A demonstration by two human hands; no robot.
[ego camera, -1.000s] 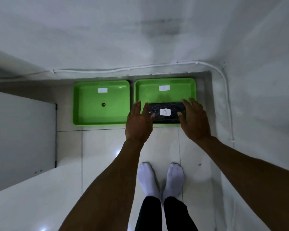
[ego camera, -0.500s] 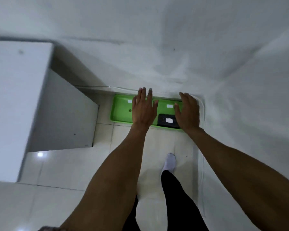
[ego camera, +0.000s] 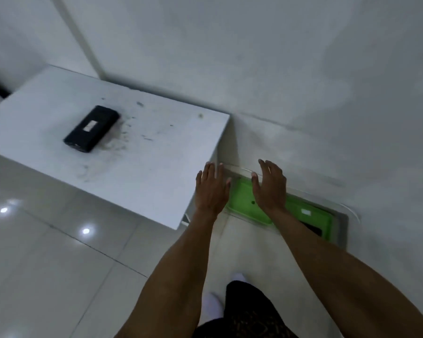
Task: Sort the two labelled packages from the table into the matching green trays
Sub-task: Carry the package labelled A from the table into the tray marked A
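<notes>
Both hands empty, held out in the air with fingers spread. Left hand (ego camera: 211, 190) flat, palm down, over the near right corner of the white table (ego camera: 142, 152). Right hand (ego camera: 270, 187) likewise flat and wide open, nothing in it, hovering above the left green tray (ego camera: 239, 198).

Dark labelled package (ego camera: 91, 128) lying flat on the table top, far left part, long axis diagonal, white label on its upper face; text unreadable, blurred. Well apart from both hands. Grey scuff marks on the table surface just right of it.

Two green trays on the floor against the wall, side by side, right of the table. Left tray mostly bare, small dark spot on its bottom, partly covered by the right hand and forearm. Right green tray (ego camera: 327, 222) with a white label (ego camera: 305, 212) on its bottom and a second dark package (ego camera: 313, 229) inside, near edge, half hidden behind the right forearm.

Glossy white floor tiles (ego camera: 47, 264) with light reflections. White-socked foot (ego camera: 213, 304) and dark trouser leg at bottom centre.
</notes>
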